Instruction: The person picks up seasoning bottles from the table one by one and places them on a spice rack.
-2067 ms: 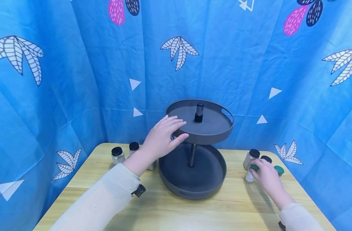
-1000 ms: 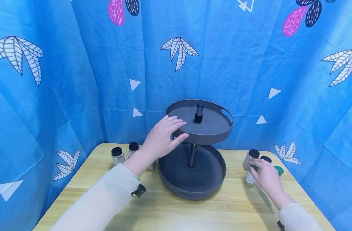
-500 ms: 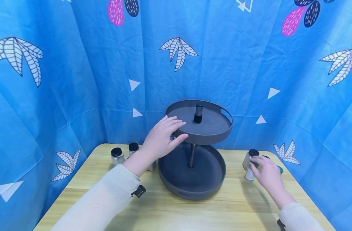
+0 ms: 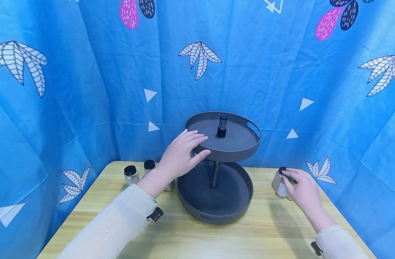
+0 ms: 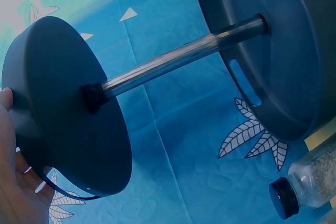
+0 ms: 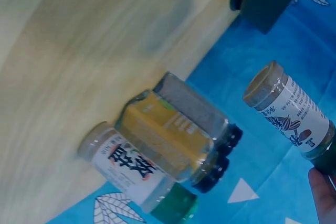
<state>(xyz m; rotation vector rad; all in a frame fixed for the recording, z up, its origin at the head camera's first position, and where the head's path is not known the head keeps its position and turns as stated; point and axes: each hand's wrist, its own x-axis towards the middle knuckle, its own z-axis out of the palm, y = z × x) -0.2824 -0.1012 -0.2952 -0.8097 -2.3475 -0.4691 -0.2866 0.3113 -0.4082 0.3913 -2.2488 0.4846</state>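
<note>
My left hand (image 4: 181, 151) holds the rim of the upper tray (image 4: 239, 142) of a dark grey two-tier stand, beside a handle slot; the thumb lies on the outer wall. In the left wrist view a metal post (image 5: 163, 64) joins this tray to the larger lower one (image 5: 289, 72). My right hand (image 4: 303, 189) pinches a spice jar (image 6: 294, 114) by its green cap. The jar has a white label and brownish contents. It hangs tilted in the air, apart from the other jars.
Below the held jar stand a green-capped jar (image 6: 131, 166), a yellow-labelled jar (image 6: 163, 132) and a black-capped jar with grey contents (image 6: 191, 103). Black-capped jars (image 4: 131, 176) stand on the table's left, one partly behind my left wrist. A blue curtain (image 4: 268, 72) surrounds the table.
The right hand has lifted the green-capped spice jar from the table, raising it slightly. My left hand keeps its place on the upper tray.
</note>
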